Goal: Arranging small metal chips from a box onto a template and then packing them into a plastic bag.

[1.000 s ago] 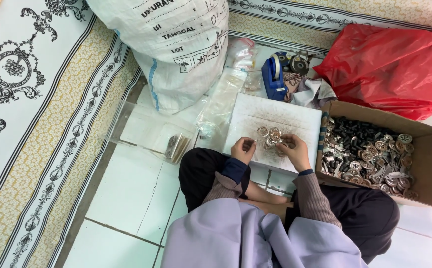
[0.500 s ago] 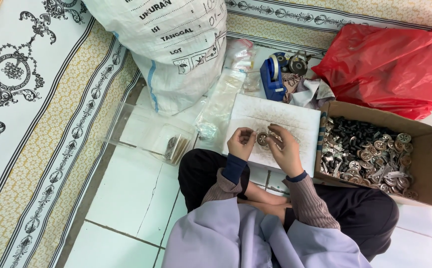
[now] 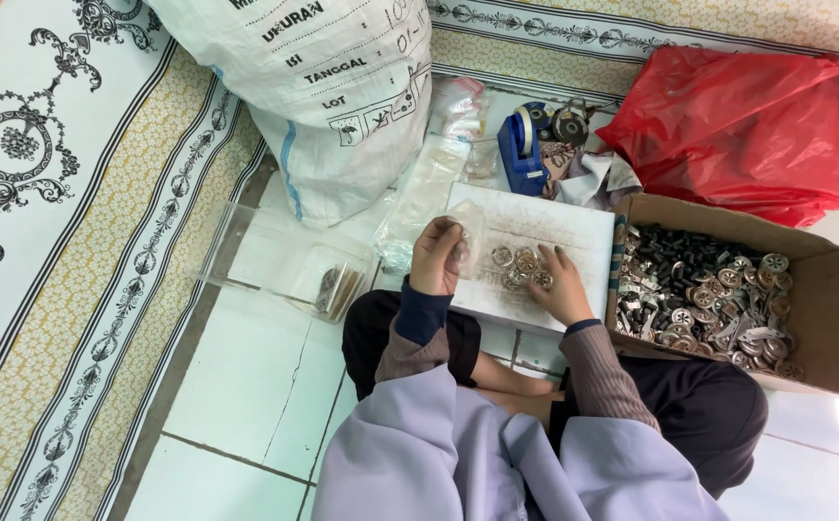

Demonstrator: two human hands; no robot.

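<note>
Silver metal discs [image 3: 519,267] lie in a small heap on the white board [image 3: 574,232] that rests on the person's lap. The board is the middle of everything here.

The left hand [image 3: 436,257] is at the left edge of the board. Its fingers are curled shut around a small clear bag [image 3: 469,236], pinching it so it stands up over the board. The right hand [image 3: 562,286] lies flat on the board, just right of the heap. Its fingers are spread and loose, with the tips touching the discs. It is not gripping any disc that I can see.

To the right of the board, touching it, sits a brown box [image 3: 820,318] full of more metal parts, dark ones and shiny ones. Behind the board stands a blue tape holder [image 3: 523,154]. Further back and to the right is a red bag [image 3: 757,125]. Back and to the left is a big white sack [image 3: 323,87]. Left of the board, on the floor, lies a clear tray [image 3: 265,256] with a few filled packets in it.

I think this is the counting step: discs are being picked out of the heap for the little bag. The next move would need the right fingers to close on some discs, and the left hand to hold the bag's mouth open wide enough for them.
</note>
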